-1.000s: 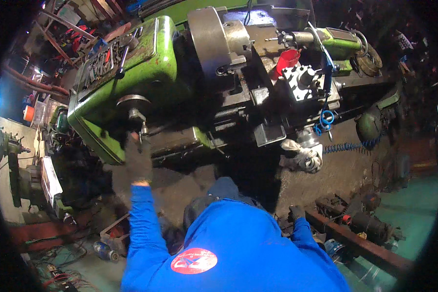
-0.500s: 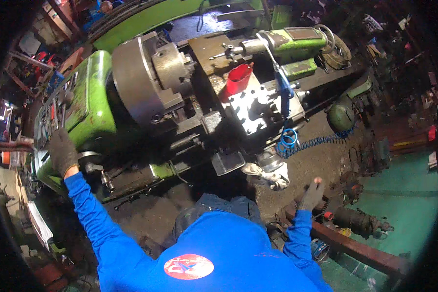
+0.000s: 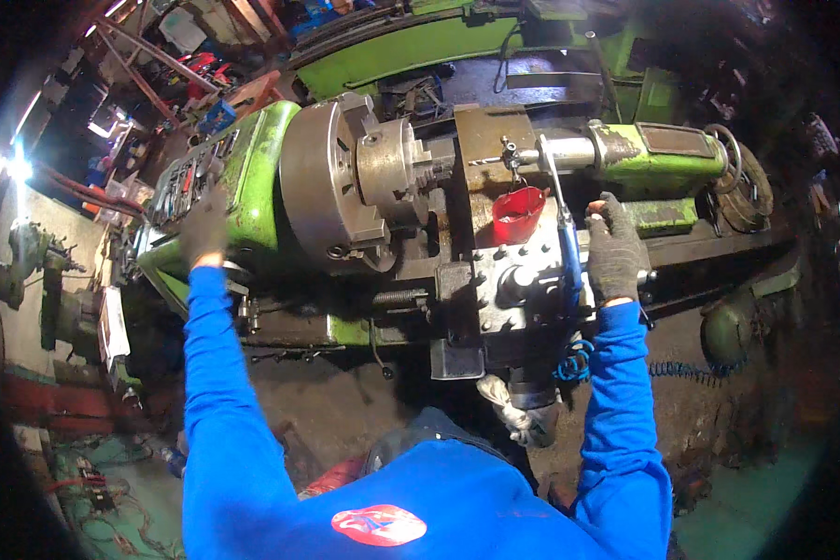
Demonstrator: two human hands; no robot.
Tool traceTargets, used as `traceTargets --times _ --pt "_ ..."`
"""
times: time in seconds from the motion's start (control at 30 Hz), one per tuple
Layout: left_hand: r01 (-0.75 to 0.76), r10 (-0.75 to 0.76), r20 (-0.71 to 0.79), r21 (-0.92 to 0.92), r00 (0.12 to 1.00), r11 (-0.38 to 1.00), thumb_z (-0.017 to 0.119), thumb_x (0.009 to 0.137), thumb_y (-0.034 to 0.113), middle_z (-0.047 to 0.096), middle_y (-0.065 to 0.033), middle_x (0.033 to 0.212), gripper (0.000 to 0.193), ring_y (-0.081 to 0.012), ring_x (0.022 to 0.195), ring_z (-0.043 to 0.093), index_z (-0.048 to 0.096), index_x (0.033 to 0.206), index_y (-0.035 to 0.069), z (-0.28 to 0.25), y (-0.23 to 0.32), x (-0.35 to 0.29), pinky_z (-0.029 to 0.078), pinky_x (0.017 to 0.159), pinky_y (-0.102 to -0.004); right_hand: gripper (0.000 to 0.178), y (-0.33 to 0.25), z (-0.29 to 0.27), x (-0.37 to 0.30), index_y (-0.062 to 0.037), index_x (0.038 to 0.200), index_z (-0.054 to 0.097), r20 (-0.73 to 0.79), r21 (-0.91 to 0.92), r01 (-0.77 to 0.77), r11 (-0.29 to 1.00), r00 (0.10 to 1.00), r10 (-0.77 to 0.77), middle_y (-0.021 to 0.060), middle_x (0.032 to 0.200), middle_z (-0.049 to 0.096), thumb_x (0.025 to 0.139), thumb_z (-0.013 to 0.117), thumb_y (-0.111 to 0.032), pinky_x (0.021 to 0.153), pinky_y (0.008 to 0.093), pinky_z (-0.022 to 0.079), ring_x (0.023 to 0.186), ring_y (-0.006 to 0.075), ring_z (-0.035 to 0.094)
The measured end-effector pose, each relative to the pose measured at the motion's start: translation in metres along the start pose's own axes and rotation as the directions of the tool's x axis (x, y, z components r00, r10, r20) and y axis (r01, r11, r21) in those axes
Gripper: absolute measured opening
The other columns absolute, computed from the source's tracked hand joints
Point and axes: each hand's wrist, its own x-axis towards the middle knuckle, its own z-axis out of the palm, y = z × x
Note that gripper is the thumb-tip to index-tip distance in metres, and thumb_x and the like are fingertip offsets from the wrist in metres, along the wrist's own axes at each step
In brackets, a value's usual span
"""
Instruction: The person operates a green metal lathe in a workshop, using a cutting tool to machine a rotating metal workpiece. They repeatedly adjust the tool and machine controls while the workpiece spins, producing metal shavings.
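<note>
My left hand [image 3: 205, 229], in a dark glove and smeared by motion, is over the green headstock [image 3: 261, 177] of a lathe, beside the hand tools [image 3: 191, 177] lying on its top. Whether those fingers hold anything cannot be made out. My right hand [image 3: 616, 247], in a grey glove with bare fingertips, reaches over the carriage just right of a blue air gun [image 3: 570, 252]. Its fingers point forward, slightly bent, and nothing shows in them. The air gun leans upright by the tool post [image 3: 518, 280], near a red container [image 3: 518, 215].
A large chuck [image 3: 322, 177] stands between headstock and carriage. The drill bit [image 3: 485, 162] in the green tailstock [image 3: 663, 154] points left toward it. A coiled blue hose [image 3: 686, 371] hangs at the front right. A pale rag [image 3: 506, 409] hangs below the carriage.
My right hand has risen from low at the right to beside the air gun. My left hand has stayed by the headstock, now blurred. The view has turned, shifting the lathe rightward.
</note>
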Motion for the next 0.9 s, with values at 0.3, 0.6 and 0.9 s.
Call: traceTargets --times 0.3,0.6,0.9 --pt "0.151 -0.187 -0.154 -0.220 0.970 0.964 0.047 0.094 0.071 0.064 -0.0316 0.131 0.086 -0.0488 0.122 0.061 0.059 0.137 -0.003 0.013 -0.002 -0.040 0.046 0.104 -0.0537 0.030 -0.010 -0.005 -0.001 -0.0014 0.119 0.071 0.122 -0.155 0.075 0.985 0.991 -0.057 0.0152 0.112 0.074 0.094 0.066 -0.018 0.093 0.0395 0.052 0.103 0.0274 0.070" --pt "0.458 -0.223 0.481 -0.452 0.848 0.766 0.067 0.093 0.053 0.059 -0.0289 0.141 0.083 -0.0396 0.127 0.058 0.044 0.153 0.000 0.264 -0.041 -0.351 0.044 0.109 -0.0454 0.023 0.014 -0.003 0.006 0.0020 0.107 0.070 0.076 -0.082 0.106 0.991 0.992 -0.100 0.0104 0.097 0.072 0.095 0.065 -0.016 0.086 0.0352 0.052 0.091 0.0211 0.067" --pt "0.925 0.002 0.999 -0.040 0.044 -0.377 0.072 0.088 0.058 0.066 -0.0048 0.086 0.042 -0.0238 0.082 0.064 0.061 0.094 0.018 0.443 -0.116 -0.443 0.051 0.077 -0.0499 0.016 -0.005 -0.008 -0.001 0.0007 0.096 0.069 -0.051 -0.145 0.055 0.988 0.997 -0.063 0.0023 0.085 0.066 0.095 0.066 -0.015 0.073 0.0289 0.049 0.080 0.0111 0.059"
